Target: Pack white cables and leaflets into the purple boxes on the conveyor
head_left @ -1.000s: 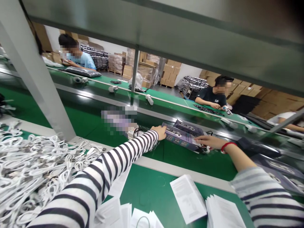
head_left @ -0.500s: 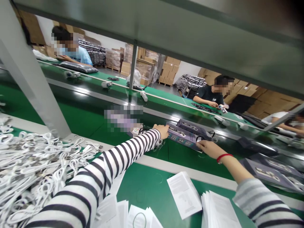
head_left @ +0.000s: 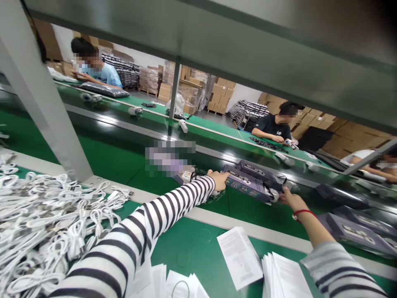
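Observation:
A dark purple printed box (head_left: 246, 184) lies slanted on the green conveyor belt, and a white device with a black strap (head_left: 273, 195) shows at its right end. My left hand (head_left: 219, 180), in a striped sleeve, is closed on the box's left end. Just past the right end is my right hand (head_left: 294, 201), with a red cord on the wrist. Its fingers stretch toward the white device and appear apart from the box. A second purple box (head_left: 257, 169) lies right behind the first. Close to my left wrist lies another white device (head_left: 187, 175), partly hidden by my sleeve.
White cables (head_left: 52, 231) are heaped at the left. Folded leaflets (head_left: 240, 256) lie on the near green bench. More purple boxes (head_left: 356, 229) sit at the right. A grey post (head_left: 46, 91) and an overhead shelf (head_left: 217, 49) frame the view. Co-workers (head_left: 274, 126) sit across the belt.
The box and the things around it have shifted slightly right, my left hand along with them. My right hand has come off the box's right end and moved right; the white device there now shows.

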Demonstrator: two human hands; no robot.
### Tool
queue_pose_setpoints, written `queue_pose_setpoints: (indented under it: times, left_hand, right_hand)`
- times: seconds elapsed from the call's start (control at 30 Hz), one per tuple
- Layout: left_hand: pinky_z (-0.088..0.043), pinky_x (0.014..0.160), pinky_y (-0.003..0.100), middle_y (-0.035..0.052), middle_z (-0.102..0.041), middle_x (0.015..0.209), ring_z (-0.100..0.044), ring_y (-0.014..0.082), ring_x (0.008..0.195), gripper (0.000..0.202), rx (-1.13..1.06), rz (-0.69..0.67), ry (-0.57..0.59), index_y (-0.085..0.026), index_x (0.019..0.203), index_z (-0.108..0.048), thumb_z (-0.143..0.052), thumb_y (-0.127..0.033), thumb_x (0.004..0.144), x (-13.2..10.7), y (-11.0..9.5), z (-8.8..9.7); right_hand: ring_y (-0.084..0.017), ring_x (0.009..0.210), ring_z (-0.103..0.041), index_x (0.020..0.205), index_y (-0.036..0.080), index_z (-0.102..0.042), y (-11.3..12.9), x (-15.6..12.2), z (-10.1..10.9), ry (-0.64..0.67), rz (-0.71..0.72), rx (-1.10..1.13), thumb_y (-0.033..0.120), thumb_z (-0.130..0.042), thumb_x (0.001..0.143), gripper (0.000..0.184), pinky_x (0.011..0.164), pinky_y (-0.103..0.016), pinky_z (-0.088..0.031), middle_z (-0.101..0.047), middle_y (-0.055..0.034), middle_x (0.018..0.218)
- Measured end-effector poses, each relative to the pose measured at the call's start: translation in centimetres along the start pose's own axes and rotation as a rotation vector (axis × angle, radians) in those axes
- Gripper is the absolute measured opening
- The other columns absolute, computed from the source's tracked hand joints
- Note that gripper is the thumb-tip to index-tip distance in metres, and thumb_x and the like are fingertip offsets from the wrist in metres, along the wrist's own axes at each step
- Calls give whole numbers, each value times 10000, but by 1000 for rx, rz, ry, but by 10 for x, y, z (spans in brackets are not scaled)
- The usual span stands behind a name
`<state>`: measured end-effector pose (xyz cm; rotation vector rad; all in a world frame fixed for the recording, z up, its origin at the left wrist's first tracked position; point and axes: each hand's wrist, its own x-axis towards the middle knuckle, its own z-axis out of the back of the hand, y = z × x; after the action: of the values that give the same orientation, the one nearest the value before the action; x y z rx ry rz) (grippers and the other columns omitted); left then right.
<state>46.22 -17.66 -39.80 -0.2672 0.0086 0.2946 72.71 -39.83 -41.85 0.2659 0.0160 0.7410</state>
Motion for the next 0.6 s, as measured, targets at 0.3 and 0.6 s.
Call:
queue_pose_setpoints:
  times: [0.3,0.6]
  left_hand:
    - [-294,961,489,78,-516,1312,-438,272,1195,515,-10,-37,-50,-259,1318,-377,-431,-229,807,2,-15,-11]
    - [-249,1002,493,75,-463,1365,-337,243,1268,422,29,-89,-117,-250,1277,-432,-410,-254,856,-6,-20,-8]
  right_hand:
    - [-258,835,-669,786,154,-682,18,17,-17,64,-99,161,534,-309,872,539,741,-354,-503,-712,-139,868]
    - [-192,686,-669,1046,152,-632,-14,4,-8,39,-17,176,371,-463,785,380,575,-260,-503,-721,-45,788]
